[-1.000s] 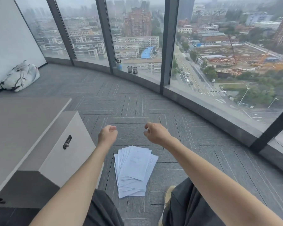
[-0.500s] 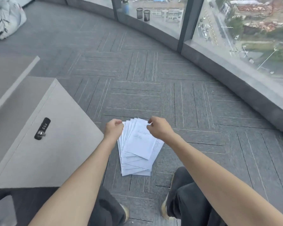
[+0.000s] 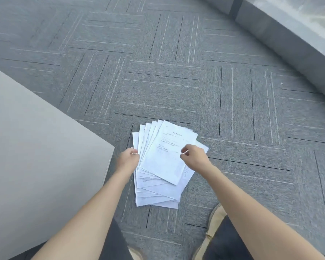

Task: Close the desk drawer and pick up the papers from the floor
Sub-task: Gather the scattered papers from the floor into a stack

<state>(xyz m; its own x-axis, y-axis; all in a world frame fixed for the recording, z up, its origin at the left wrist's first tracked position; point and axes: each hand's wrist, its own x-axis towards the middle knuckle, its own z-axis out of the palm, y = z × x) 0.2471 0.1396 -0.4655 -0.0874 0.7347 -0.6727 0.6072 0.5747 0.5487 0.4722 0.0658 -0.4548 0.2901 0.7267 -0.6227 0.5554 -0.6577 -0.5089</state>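
Note:
A fanned stack of several white printed papers [image 3: 163, 171] lies flat on the grey carpet in front of me. My left hand [image 3: 129, 159] has its fingers curled and touches the stack's left edge. My right hand [image 3: 194, 158], also curled, rests over the right side of the top sheet. No sheet is lifted off the floor. The beige desk drawer unit [image 3: 36, 156] fills the left of the view, its front panel flush; its lock is out of frame.
Grey carpet tiles [image 3: 158, 72] stretch ahead. A low grey window sill [image 3: 289, 44] curves along the upper right. My shoe [image 3: 215, 220] and dark trouser legs stand just behind the papers, at the bottom of the view.
My view has tipped down and moved closer to the floor. Both curled hands have dropped from above the papers to their left and right edges.

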